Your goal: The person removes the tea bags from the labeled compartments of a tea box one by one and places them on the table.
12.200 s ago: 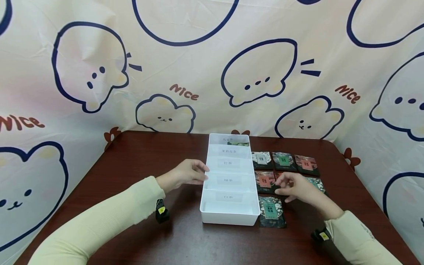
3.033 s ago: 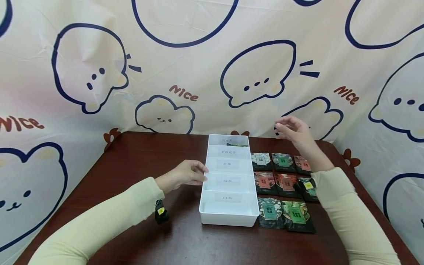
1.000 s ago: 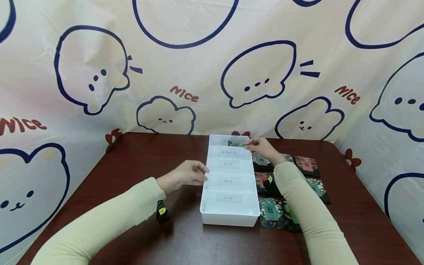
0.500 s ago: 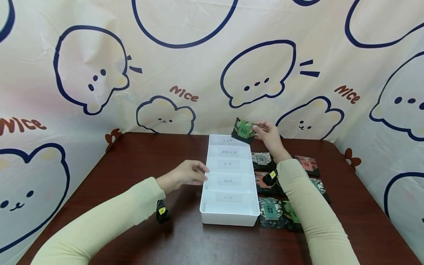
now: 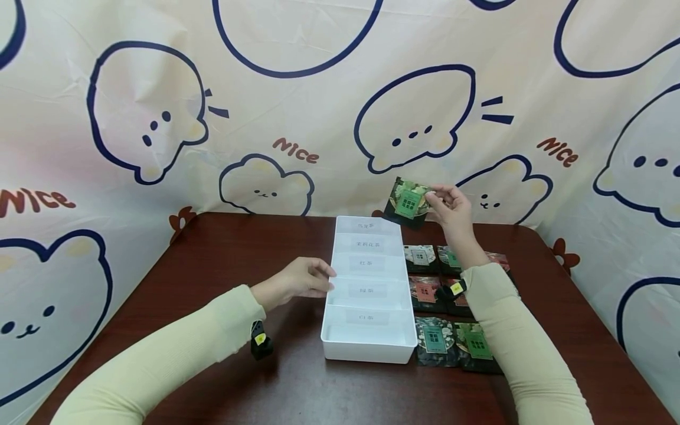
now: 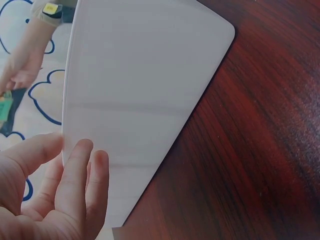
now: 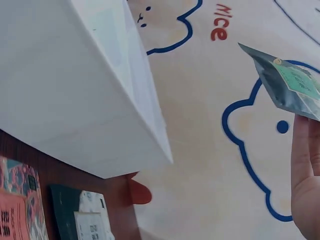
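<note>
My right hand [image 5: 457, 218] pinches a green-labelled tea sachet [image 5: 406, 203] by its right edge, raised beyond the far right corner of a long white divided box [image 5: 366, 351]. In the right wrist view the sachet [image 7: 280, 92] tilts, with the fingers under and behind it. Paper labels with Chinese writing mark the box's compartments, and no sachet shows in them. At the box's left wall rests my left hand [image 5: 294, 277], fingers loosely bent. The left wrist view has its fingertips [image 6: 100, 160] against the outer wall and one finger at the rim.
Flat tea sachets lie in rows right of the box: a white-labelled one [image 5: 419, 257], a red-labelled one [image 5: 425, 294], a jasmine-patterned one [image 5: 435, 342] and a green one [image 5: 478, 348] among them. My right sleeve [image 5: 515, 336] covers some. A patterned curtain [image 5: 329, 106] hangs behind the table.
My right hand has lifted the green sachet up out of the far compartment and carried it rightward. Since the oldest frame, another green sachet has appeared in the front row. My left hand stays put.
</note>
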`<state>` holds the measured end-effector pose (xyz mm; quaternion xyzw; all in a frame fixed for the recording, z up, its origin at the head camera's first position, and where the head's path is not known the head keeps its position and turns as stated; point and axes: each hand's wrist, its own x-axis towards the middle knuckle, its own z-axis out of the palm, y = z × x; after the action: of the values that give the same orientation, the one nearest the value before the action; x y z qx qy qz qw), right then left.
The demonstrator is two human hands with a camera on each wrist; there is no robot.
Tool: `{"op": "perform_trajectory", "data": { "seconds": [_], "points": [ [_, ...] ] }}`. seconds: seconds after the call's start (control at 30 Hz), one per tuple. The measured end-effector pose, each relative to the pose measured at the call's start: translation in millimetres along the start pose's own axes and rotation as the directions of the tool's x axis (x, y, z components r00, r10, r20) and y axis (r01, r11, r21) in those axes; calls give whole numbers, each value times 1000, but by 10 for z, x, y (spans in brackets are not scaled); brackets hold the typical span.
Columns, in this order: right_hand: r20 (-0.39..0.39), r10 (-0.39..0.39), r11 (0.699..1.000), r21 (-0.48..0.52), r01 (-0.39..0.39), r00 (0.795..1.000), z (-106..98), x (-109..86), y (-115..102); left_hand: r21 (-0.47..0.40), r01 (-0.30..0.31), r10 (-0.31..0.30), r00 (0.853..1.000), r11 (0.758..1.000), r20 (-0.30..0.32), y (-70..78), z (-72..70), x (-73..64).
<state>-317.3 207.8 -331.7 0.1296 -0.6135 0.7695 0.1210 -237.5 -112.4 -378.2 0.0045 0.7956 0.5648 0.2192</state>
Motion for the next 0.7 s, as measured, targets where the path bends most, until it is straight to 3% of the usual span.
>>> {"op": "perform_trajectory", "data": {
  "seconds": [0.4,0.7],
  "points": [
    [56,-71,996,-55,74,996,-257,-391,-249,13,-3,3,1000,1000,-3,4,-4,-5],
    [57,-8,974,-227,21,998,-603,-822,-296,13,-4,4,1000,1000,-3,8,2,-2]
  ]
}}
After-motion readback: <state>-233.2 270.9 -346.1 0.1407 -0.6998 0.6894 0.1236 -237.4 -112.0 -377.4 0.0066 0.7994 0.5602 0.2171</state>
